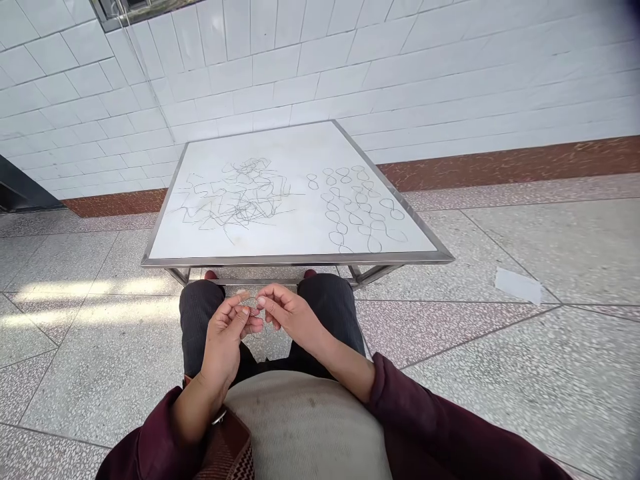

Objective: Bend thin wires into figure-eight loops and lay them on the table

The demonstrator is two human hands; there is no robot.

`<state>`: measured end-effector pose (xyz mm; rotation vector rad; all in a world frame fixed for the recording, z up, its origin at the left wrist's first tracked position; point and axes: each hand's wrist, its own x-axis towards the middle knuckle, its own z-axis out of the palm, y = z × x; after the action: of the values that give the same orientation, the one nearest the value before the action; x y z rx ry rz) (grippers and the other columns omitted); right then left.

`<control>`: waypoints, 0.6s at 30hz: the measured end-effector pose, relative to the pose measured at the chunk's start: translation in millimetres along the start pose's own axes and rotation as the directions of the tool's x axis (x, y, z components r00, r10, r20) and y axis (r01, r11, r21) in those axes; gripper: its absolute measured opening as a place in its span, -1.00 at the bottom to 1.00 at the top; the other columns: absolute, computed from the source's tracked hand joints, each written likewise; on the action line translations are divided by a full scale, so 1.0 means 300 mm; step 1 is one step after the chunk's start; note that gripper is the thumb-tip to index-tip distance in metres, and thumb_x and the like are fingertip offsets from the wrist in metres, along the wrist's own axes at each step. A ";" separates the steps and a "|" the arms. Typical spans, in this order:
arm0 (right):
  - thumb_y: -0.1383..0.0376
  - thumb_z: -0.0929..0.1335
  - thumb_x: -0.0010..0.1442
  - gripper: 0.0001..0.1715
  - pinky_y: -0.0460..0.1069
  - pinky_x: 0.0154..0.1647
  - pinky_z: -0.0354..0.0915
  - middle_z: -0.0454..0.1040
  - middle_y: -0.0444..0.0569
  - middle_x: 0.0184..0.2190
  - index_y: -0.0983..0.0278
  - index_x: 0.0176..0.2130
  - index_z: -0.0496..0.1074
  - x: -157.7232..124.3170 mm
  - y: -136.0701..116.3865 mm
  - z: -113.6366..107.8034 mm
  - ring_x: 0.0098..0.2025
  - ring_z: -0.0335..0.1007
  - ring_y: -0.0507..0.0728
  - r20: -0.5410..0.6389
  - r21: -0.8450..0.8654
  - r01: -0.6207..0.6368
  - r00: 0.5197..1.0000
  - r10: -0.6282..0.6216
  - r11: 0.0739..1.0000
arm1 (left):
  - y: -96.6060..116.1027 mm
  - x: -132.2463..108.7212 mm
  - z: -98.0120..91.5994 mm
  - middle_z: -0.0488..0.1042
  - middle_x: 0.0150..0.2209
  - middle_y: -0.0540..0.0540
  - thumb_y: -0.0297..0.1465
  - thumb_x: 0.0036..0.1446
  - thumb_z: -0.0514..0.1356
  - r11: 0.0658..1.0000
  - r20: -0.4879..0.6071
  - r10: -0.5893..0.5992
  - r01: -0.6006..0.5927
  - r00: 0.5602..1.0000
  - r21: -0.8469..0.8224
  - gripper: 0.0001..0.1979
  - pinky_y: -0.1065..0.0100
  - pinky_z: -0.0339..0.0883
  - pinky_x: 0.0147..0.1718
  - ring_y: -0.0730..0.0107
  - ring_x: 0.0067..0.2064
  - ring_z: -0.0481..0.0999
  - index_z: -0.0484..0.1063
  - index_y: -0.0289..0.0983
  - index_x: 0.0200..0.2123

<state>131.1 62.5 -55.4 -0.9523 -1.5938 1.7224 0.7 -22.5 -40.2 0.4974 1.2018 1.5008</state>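
My left hand (227,337) and my right hand (287,313) meet above my lap, between my knees. Their fingertips pinch a thin piece of wire (251,308) between them; the wire is too fine to see its shape. Both hands sit just in front of the near edge of a low white-topped metal table (295,257). On its left half lies a tangled heap of loose bent wires (235,197). On its right half lie several wire pieces bent into figure-eight loops (357,207), laid out in rows.
The table stands against a white tiled wall (350,60) with a reddish-brown skirting. The floor is speckled terrazzo. A scrap of white paper (517,285) lies on the floor to the right. Sunlight falls on the floor at left.
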 end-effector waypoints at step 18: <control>0.13 0.38 0.17 -0.79 -0.05 -0.44 0.30 0.52 -0.08 -0.36 0.21 -0.28 0.50 0.013 0.041 -0.028 -0.38 0.37 0.07 -0.088 -0.093 0.113 0.989 -0.121 0.989 | -0.008 0.065 0.026 0.60 -0.12 -0.19 -0.24 0.00 0.41 0.999 -0.065 -0.015 0.013 0.998 -0.031 -0.54 0.35 0.48 -0.23 0.33 -0.17 0.60 0.50 -0.29 -0.04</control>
<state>136.5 69.2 -68.1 -0.9476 -1.6419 1.5172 2.1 -2.0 -44.7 0.4216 1.2292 1.5313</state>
